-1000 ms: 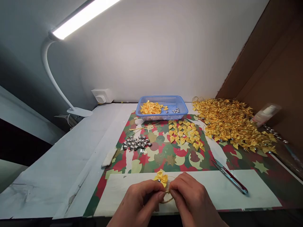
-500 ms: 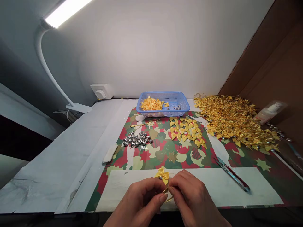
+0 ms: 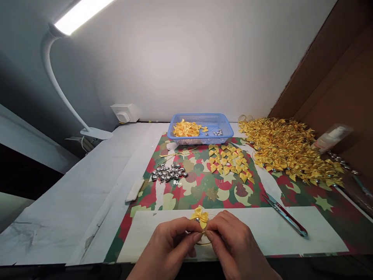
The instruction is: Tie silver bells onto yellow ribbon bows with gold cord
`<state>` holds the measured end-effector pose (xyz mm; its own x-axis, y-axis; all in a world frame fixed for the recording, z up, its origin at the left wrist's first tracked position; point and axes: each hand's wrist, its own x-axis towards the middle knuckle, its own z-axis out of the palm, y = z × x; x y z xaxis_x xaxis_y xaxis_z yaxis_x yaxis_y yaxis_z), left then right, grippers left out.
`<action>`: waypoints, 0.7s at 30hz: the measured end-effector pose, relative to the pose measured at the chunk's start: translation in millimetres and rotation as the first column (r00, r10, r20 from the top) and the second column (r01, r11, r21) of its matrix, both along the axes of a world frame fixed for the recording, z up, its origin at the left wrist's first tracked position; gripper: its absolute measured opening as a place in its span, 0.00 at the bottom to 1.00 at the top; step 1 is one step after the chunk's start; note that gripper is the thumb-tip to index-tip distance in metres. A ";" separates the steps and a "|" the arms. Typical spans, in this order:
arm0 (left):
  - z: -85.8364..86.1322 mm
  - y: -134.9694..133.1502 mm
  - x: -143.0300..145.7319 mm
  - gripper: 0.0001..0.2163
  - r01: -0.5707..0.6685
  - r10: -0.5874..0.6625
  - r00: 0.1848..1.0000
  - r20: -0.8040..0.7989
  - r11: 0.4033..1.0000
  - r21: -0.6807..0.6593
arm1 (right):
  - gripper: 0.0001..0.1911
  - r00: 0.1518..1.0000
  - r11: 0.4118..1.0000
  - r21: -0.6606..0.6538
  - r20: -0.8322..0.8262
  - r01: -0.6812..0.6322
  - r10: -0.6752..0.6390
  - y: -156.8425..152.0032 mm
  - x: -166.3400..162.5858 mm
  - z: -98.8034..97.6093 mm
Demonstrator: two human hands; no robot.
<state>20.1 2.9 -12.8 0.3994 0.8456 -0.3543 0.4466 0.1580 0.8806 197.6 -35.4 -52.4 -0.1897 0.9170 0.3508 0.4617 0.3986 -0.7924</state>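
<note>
My left hand [image 3: 177,241] and my right hand [image 3: 230,239] meet at the front of the white strip, thumbs and forefingers pinched close together. Between them they grip a thin gold cord [image 3: 204,244], which curves in a loop below the fingertips. A yellow satin bow [image 3: 199,216] stands just beyond the fingers, with a small silver bell [image 3: 197,220] at its middle, partly covered by my left forefinger. How the cord joins the bow is hidden by the fingers.
Loose silver bells [image 3: 169,172] lie left of laid-out yellow bows [image 3: 230,159]. Behind stands a blue basket [image 3: 201,141] holding bows and bells. Thread snips [image 3: 287,216] lie to the right, below a large heap of finished-looking bows [image 3: 285,144]. A lamp [image 3: 62,93] stands left.
My fingertips have drawn closer together on the cord, and my left thumb has shifted slightly up and left. The bow stays nearly in place.
</note>
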 end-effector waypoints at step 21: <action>8.1 6.4 -22.8 0.10 0.086 -0.095 0.995 0.022 0.966 0.243 | 0.11 0.944 0.968 -0.074 0.248 0.241 -0.216 12.1 -5.1 -0.4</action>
